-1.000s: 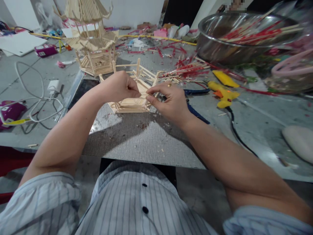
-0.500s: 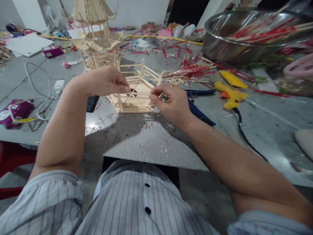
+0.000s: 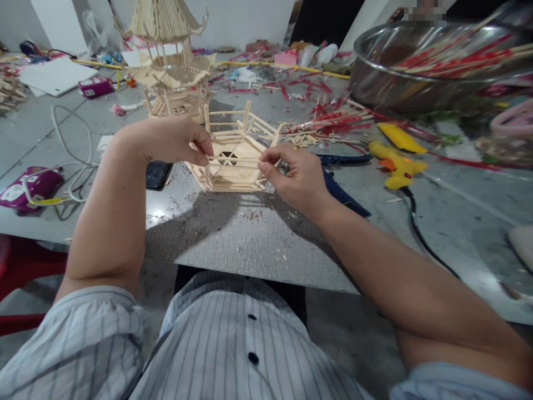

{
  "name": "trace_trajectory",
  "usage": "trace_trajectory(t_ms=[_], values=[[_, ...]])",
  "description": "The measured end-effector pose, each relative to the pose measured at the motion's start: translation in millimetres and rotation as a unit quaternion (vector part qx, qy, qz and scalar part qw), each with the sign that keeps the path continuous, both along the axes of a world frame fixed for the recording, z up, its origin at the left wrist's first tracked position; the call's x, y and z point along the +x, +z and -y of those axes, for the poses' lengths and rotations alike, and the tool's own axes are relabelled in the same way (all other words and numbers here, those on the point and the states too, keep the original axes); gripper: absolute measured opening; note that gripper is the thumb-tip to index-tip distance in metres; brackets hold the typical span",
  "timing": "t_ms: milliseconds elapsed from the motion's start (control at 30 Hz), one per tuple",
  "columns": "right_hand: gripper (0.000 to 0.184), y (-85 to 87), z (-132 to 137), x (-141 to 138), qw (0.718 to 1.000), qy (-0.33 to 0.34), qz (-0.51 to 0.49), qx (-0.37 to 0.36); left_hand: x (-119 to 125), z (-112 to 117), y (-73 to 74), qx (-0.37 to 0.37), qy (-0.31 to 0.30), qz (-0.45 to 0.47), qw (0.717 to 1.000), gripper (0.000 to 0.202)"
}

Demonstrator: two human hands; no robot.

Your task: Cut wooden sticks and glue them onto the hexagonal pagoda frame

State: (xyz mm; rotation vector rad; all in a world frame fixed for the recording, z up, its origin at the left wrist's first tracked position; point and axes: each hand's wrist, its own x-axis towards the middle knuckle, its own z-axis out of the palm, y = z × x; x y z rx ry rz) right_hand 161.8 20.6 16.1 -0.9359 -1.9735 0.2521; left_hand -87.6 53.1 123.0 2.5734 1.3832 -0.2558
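Observation:
A small wooden-stick frame (image 3: 237, 183), many-sided with upright posts and rails, stands near the table's front edge. Across its front side runs a thin wooden stick (image 3: 233, 160), level between my two hands. My left hand (image 3: 179, 139) pinches the stick's left end beside the front left post. At the other end, my right hand (image 3: 291, 166) pinches it between thumb and fingers near the right post. Whether the stick touches the posts I cannot tell. Behind the frame rises a tiered pagoda model (image 3: 170, 72) of the same pale sticks.
A yellow glue gun (image 3: 400, 164) with a black cord lies at the right. Beyond it stands a steel basin (image 3: 375, 91) with red-wrapped sticks. A black phone (image 3: 158, 175), white cable (image 3: 54, 125) and purple box (image 3: 33, 186) lie at the left.
My left hand has slid left along the stick to its left end by the post. My right hand keeps its pinch. The whole view has shifted slightly.

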Motion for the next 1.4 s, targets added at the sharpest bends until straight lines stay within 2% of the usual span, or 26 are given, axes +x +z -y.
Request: trace_trajectory(t_ms=[267, 400, 467, 633, 767, 867, 1067, 1400], values=[[0.012, -0.4, -1, 1, 1.0, 0.001, -0.003, 0.009, -3, -3, -4.5, 0.003, -0.015, 0.045, 0.999, 0.035], [0.014, 7.7, 7, -5, 0.989, -0.076, 0.063, 0.112, -2, 0, -5.0, 0.009, 0.0, 0.048, 0.999, 0.034], [0.013, 13.3, 11, -16, 0.978, -0.086, 0.122, 0.143, -2, 0, -4.8, 0.008, 0.006, 0.05, 0.999, 0.033], [0.017, 23.0, 9, -48, 0.971, -0.063, 0.219, 0.077, -1, 3, -2.3, 0.017, -0.006, 0.042, 0.999, 0.029], [0.023, 24.6, 1, -56, 0.957, -0.075, 0.275, 0.047, 3, 5, -0.7, 0.017, -0.002, 0.036, 0.999, 0.029], [0.023, 20.7, -1, -53, 0.958, -0.072, 0.274, 0.044, 6, 5, -1.2, 0.017, 0.007, 0.036, 0.999, 0.031], [0.024, 8.4, -7, -50, 0.977, -0.041, 0.197, 0.07, 7, 7, -1.5, 0.007, 0.031, 0.018, 0.999, 0.03], [0.027, 12.6, -5, -50, 0.96, -0.073, 0.254, 0.095, 7, 7, -2.8, 0.015, 0.052, 0.02, 0.998, 0.029]])
